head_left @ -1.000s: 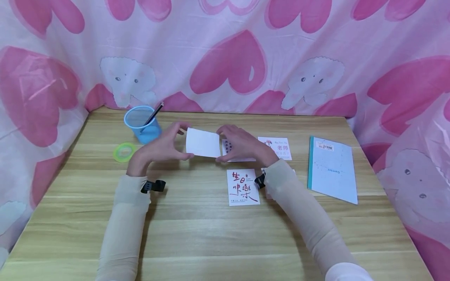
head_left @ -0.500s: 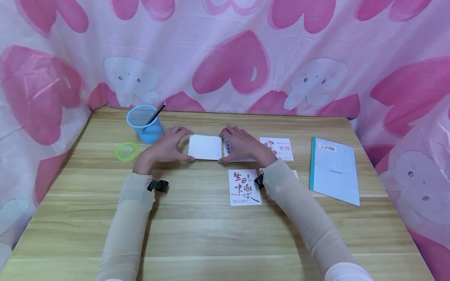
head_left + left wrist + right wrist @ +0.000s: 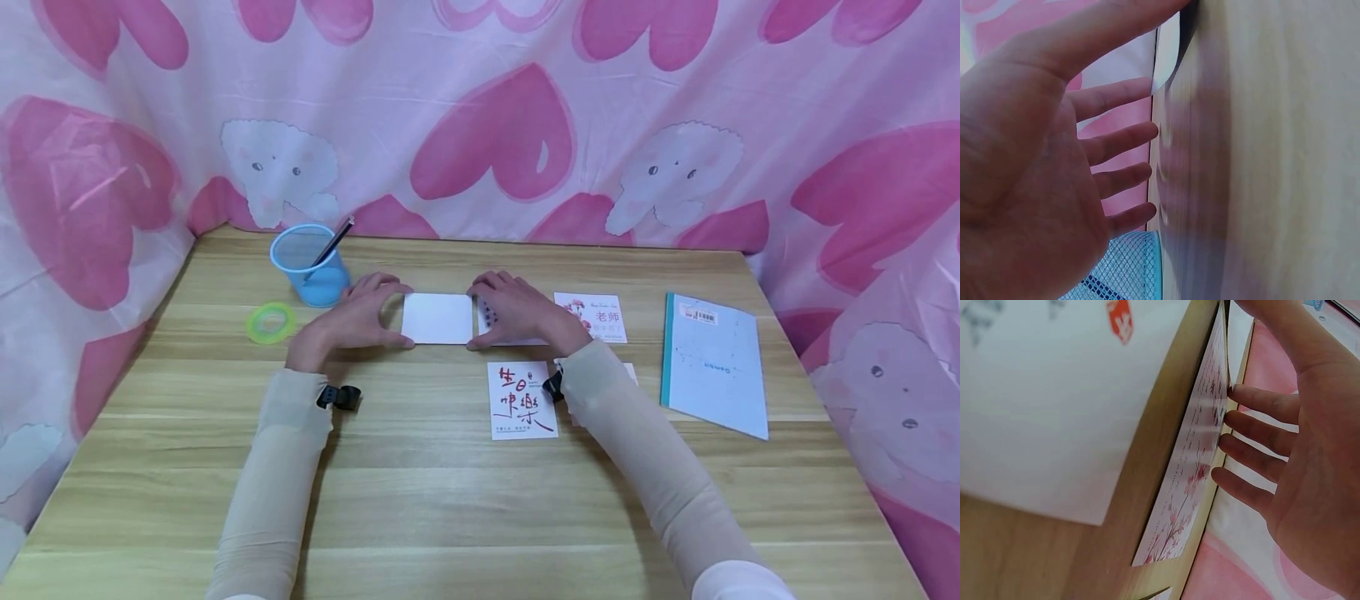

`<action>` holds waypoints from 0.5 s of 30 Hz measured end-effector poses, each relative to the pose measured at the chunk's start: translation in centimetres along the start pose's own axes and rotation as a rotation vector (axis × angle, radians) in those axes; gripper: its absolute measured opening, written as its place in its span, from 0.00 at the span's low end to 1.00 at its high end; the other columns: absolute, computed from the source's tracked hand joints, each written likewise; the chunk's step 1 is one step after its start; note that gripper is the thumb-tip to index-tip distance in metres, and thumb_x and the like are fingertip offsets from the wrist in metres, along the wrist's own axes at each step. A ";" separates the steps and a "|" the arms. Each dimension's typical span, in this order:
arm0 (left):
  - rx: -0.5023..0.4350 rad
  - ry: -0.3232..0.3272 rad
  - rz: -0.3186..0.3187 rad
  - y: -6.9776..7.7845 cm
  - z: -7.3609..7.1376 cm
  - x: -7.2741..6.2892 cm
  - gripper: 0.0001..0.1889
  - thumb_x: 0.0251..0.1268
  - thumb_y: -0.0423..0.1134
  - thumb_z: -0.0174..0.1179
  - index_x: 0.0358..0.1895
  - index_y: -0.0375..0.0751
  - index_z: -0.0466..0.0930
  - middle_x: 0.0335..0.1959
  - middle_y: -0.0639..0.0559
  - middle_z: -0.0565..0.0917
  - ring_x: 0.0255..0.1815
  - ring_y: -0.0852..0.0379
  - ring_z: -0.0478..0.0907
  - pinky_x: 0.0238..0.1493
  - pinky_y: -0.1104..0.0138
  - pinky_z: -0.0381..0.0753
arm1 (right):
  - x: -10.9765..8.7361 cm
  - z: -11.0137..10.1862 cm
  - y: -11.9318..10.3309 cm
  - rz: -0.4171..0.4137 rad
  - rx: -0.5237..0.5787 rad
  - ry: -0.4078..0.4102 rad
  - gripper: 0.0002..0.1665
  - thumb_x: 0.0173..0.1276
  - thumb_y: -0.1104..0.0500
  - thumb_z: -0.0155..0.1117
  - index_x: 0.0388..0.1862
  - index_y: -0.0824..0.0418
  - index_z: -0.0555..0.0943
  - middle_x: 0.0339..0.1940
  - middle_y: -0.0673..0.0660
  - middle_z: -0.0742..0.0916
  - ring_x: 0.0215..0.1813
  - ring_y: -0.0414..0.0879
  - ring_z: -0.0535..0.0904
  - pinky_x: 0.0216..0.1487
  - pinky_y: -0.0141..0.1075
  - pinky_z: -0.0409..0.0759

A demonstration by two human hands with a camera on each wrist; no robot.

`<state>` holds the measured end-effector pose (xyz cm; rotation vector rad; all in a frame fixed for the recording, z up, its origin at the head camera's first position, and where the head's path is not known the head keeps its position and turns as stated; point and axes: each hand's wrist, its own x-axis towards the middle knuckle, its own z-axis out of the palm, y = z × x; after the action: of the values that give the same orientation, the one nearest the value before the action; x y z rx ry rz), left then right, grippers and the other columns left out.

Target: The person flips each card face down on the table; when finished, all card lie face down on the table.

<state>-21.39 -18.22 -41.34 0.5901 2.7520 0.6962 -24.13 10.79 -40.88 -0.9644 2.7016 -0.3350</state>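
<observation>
A blank white card lies low over the table between my two hands in the head view. The left hand holds its left side, thumb at the near corner and forefinger at the far one. My right hand grips the right side the same way, the other fingers spread in the right wrist view. Under that hand lies a blossom-printed card, partly hidden. A card with red Chinese characters sits nearer, and a pink-flowered card lies to the right. The right sleeve mostly covers another card.
Close behind the left hand stands a blue mesh pen cup with a dark pen in it. A yellow-green ring lies left of it. On the right is a pale blue notebook. A pink curtain hangs behind the table.
The white card has come down from a raised, tilted position to nearly flat at the table, both hands lowering with it. The other things have stayed in place.
</observation>
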 end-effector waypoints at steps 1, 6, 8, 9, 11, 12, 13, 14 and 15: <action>0.003 -0.003 -0.003 0.0 0.0 0.0 0.47 0.44 0.58 0.76 0.70 0.49 0.67 0.72 0.44 0.58 0.72 0.41 0.50 0.66 0.35 0.44 | 0.0 0.0 0.0 0.000 0.000 0.000 0.55 0.50 0.29 0.72 0.72 0.54 0.67 0.69 0.52 0.67 0.69 0.49 0.60 0.71 0.53 0.55; 0.013 -0.015 -0.017 -0.1 0.2 0.0 0.48 0.44 0.59 0.76 0.71 0.48 0.66 0.73 0.44 0.57 0.72 0.41 0.50 0.66 0.34 0.43 | 0.1 0.1 0.1 -0.003 0.002 -0.002 0.55 0.50 0.29 0.72 0.72 0.54 0.67 0.69 0.52 0.67 0.69 0.49 0.60 0.71 0.53 0.55; 0.015 -0.016 -0.020 -0.1 0.2 0.0 0.48 0.44 0.59 0.76 0.71 0.48 0.66 0.73 0.44 0.57 0.72 0.40 0.50 0.65 0.34 0.43 | 0.1 0.1 0.1 -0.005 0.007 -0.003 0.55 0.50 0.29 0.72 0.72 0.54 0.66 0.69 0.52 0.67 0.69 0.49 0.60 0.71 0.53 0.54; 0.015 -0.018 -0.021 -0.1 0.2 0.0 0.48 0.44 0.59 0.76 0.71 0.48 0.66 0.73 0.44 0.57 0.72 0.40 0.50 0.65 0.34 0.43 | 0.1 0.1 0.1 -0.005 0.010 -0.002 0.55 0.51 0.29 0.72 0.72 0.54 0.66 0.69 0.52 0.67 0.69 0.49 0.60 0.71 0.53 0.54; 0.014 -0.019 -0.023 -0.1 0.2 0.0 0.48 0.44 0.59 0.76 0.71 0.48 0.66 0.74 0.43 0.56 0.72 0.40 0.49 0.65 0.33 0.43 | 0.1 0.1 0.1 -0.007 0.012 -0.003 0.56 0.50 0.29 0.72 0.72 0.55 0.66 0.69 0.52 0.67 0.70 0.50 0.60 0.72 0.53 0.54; 0.013 -0.019 -0.024 0.0 0.2 0.0 0.48 0.44 0.59 0.76 0.71 0.48 0.66 0.74 0.43 0.56 0.72 0.40 0.49 0.65 0.33 0.43 | 0.0 0.0 0.1 -0.007 0.014 -0.002 0.56 0.50 0.30 0.72 0.72 0.55 0.66 0.69 0.53 0.67 0.70 0.50 0.60 0.72 0.53 0.54; 0.011 -0.020 -0.023 0.0 0.2 0.0 0.48 0.44 0.59 0.76 0.71 0.48 0.66 0.74 0.43 0.56 0.72 0.40 0.49 0.65 0.33 0.43 | 0.0 0.0 0.1 -0.008 0.017 -0.002 0.56 0.50 0.30 0.72 0.72 0.55 0.67 0.69 0.53 0.67 0.70 0.50 0.60 0.72 0.53 0.53; 0.010 -0.020 -0.024 0.0 0.2 0.0 0.48 0.44 0.59 0.76 0.71 0.48 0.66 0.74 0.43 0.56 0.72 0.40 0.49 0.65 0.33 0.43 | 0.0 0.0 0.1 -0.007 0.018 -0.003 0.56 0.50 0.30 0.72 0.72 0.55 0.67 0.69 0.53 0.67 0.70 0.50 0.60 0.72 0.53 0.53; 0.010 -0.021 -0.024 0.0 0.2 0.0 0.48 0.44 0.59 0.76 0.71 0.48 0.66 0.74 0.43 0.56 0.72 0.40 0.49 0.65 0.33 0.42 | 0.0 0.0 0.1 -0.007 0.017 -0.003 0.56 0.50 0.30 0.72 0.72 0.55 0.67 0.69 0.53 0.67 0.70 0.51 0.60 0.72 0.53 0.53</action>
<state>-21.37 -18.15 -41.51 0.5622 2.7402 0.6681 -24.20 10.83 -40.95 -0.9690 2.6893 -0.3567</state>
